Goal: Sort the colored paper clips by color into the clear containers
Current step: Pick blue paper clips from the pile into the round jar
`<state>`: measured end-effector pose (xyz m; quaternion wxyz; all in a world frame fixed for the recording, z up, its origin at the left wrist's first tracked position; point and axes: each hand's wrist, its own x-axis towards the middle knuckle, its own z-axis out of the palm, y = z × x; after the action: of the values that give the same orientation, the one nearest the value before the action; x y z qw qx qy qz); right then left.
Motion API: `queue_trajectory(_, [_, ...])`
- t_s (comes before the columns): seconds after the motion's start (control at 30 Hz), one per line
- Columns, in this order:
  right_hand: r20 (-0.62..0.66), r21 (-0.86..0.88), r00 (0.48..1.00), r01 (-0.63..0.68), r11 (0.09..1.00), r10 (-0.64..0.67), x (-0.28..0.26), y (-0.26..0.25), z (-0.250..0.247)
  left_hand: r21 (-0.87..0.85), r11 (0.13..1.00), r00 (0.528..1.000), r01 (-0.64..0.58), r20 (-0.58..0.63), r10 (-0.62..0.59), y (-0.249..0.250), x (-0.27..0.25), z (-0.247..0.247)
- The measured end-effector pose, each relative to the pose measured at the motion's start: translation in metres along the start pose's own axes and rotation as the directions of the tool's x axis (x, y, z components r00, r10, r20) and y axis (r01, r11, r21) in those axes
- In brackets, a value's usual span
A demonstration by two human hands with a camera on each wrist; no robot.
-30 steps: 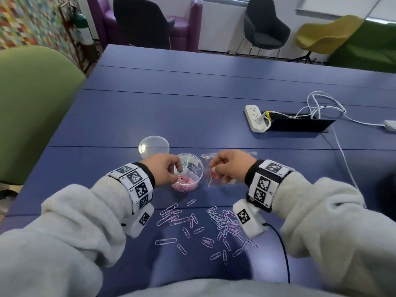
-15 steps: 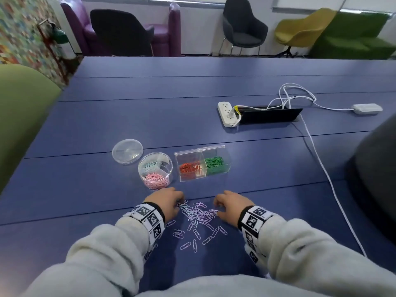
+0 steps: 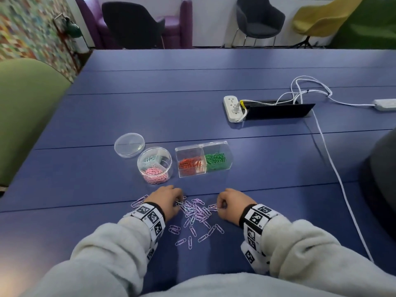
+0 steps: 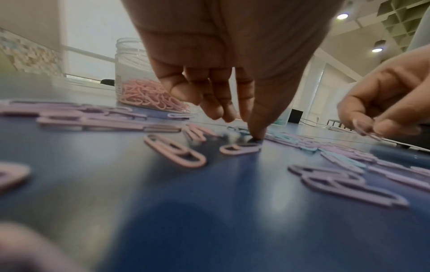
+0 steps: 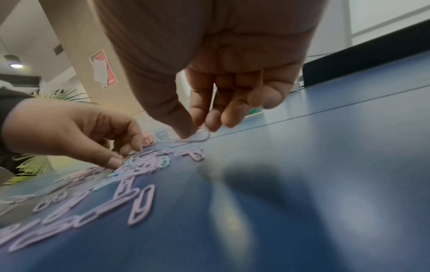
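Paper clips (image 3: 196, 213), lilac and pale blue, lie loose at lower centre between my hands. My right hand (image 3: 230, 203) pinches one; my left hand (image 3: 166, 199) is curled, thumb on the heap, grip unclear. Next, each goes into its matching section of the round container (image 3: 154, 165) above.

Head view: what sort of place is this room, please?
Probably an office meeting room or shared lounge. The long blue table has a built-in cable hatch with a power strip beside it. Mismatched upholstered seats, such as a dark chair and a yellow chair, line the far wall.
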<state>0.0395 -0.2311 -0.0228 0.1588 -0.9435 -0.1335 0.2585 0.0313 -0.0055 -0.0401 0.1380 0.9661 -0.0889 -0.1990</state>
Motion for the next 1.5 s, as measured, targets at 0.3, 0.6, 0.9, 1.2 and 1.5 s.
queue_trajectory(0.3, [0.001, -0.030, 1.000, 0.015, 0.999, -0.015, -0.003, 0.002, 0.000, -0.008, 0.999, 0.998, 0.040, 0.041, -0.040, -0.002, 0.001, -0.003])
queue_trajectory(0.6, [0.040, -0.088, 0.997, 0.066, 0.994, -0.063, 0.009, -0.016, 0.008, -0.033, 0.999, 0.999, 0.031, 0.010, -0.031, 0.000, -0.002, -0.002])
queue_trajectory(0.9, [0.023, -0.147, 0.998, 0.056, 0.988, -0.053, 0.012, -0.020, 0.014, 0.008, 1.000, 0.999, -0.021, 0.035, 0.021, -0.003, -0.003, -0.003])
queue_trajectory(1.2, [-0.033, -0.227, 0.989, 0.134, 0.965, -0.145, 0.007, -0.021, 0.013, 0.050, 0.995, 0.996, -0.090, -0.012, 0.090, 0.001, -0.005, -0.001])
queue_trajectory(1.5, [-0.002, -0.269, 0.994, 0.108, 0.957, -0.113, 0.006, -0.026, 0.014, 0.067, 0.996, 0.998, -0.059, 0.004, 0.059, -0.001, -0.003, -0.002])
